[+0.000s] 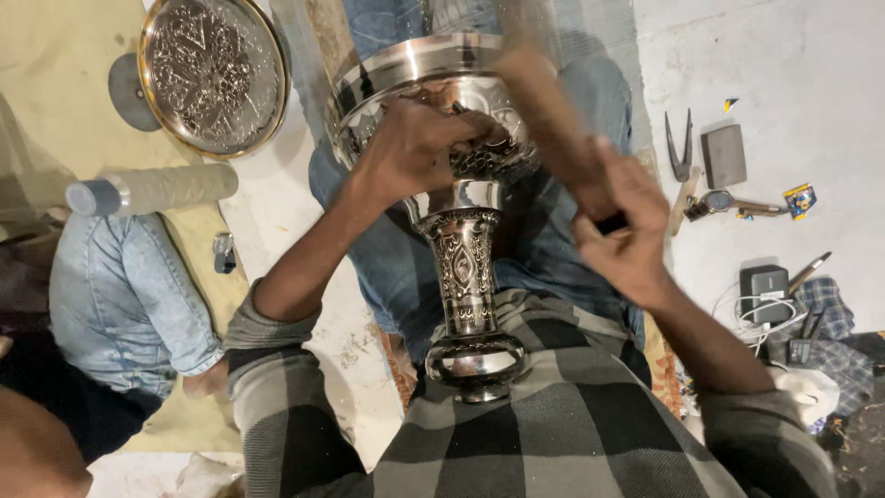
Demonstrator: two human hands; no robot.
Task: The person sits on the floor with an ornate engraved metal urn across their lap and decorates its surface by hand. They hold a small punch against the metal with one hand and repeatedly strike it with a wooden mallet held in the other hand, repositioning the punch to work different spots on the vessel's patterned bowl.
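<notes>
A tall engraved silver metal vase (464,267) lies across my lap, its foot against my checked shirt and its wide bowl pointing away. My left hand (415,148) presses on the bowl's patterned shoulder, fingers curled over it. My right hand (622,221) is closed around a wooden mallet (548,111), which is blurred and raised over the right side of the bowl. A small dark part shows between the fingers of that hand.
An embossed round metal tray (214,72) lies at upper left, a plastic bottle (152,189) below it. Another person's denim-clad leg (120,295) sits at left. Shears (680,148), a grey block (724,155), small tools and a charger (765,290) lie on the floor at right.
</notes>
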